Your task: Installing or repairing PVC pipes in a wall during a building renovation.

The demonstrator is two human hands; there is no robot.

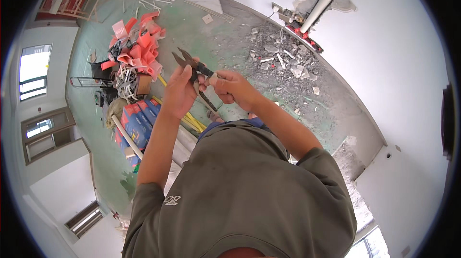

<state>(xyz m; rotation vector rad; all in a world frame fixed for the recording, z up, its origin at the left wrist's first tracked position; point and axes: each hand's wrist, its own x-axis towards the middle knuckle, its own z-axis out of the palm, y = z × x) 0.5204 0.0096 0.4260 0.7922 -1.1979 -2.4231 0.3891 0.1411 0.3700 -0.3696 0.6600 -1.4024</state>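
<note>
Dark metal pliers (pixel 189 65) are held in front of my body, their jaws spread and pointing up and to the left. My left hand (pixel 180 92) grips them near the pivot, thumb up against the head. My right hand (pixel 233 87) closes around the handle that runs to the right. The other handle (pixel 207 99) hangs downward between my two hands, with a dark grip on it.
Pink wrapping scraps (pixel 139 42), a cardboard box (pixel 142 84), blue bags (pixel 137 126) and yellow conduits (pixel 189 123) lie at left on the green floor. Rubble (pixel 297 70) lies along the right wall below a white pipe (pixel 324 1). A wooden sawhorse (pixel 81 6) stands at back left.
</note>
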